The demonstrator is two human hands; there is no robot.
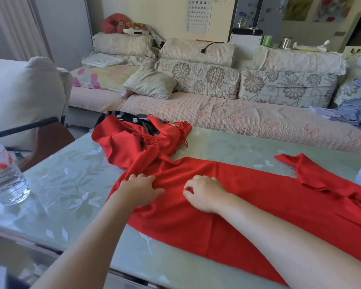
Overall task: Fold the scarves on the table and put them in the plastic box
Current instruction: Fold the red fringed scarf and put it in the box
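Cloth of this kind looks soft, light and limp to us: the red scarf (258,195) drapes flat on the surface (71,184), creases wherever it is pushed, and will not hold a shape by itself. We judge it slides easily over the glossy, leaf-patterned top, so one part needs pinning while another is pulled. It is not fragile, though the knotted fringe (152,142) at the far-left end could snag or tangle.

The scarf's long axis runs from far left to near right across the surface. Its far-left end is heaped in a bunch on a dark striped scarf (133,118) at the far edge, while the broad middle lies smooth and the near-right part runs out of view. A turned-over flap sits at the right.

Our left hand (141,189) rests near the scarf's left edge, just near of the bunch, with its fingers curled into a ridge of the cloth, gripping it. Our right hand (204,193) lies just to the right on the flat middle, fingers curled; we cannot tell whether it pinches fabric or only rests there.

We think the best hold is at the corners and along the long edges, so the heaped end can be drawn out straight before any fold is made. A clear bottle (6,176) stands at the left, apart from the cloth
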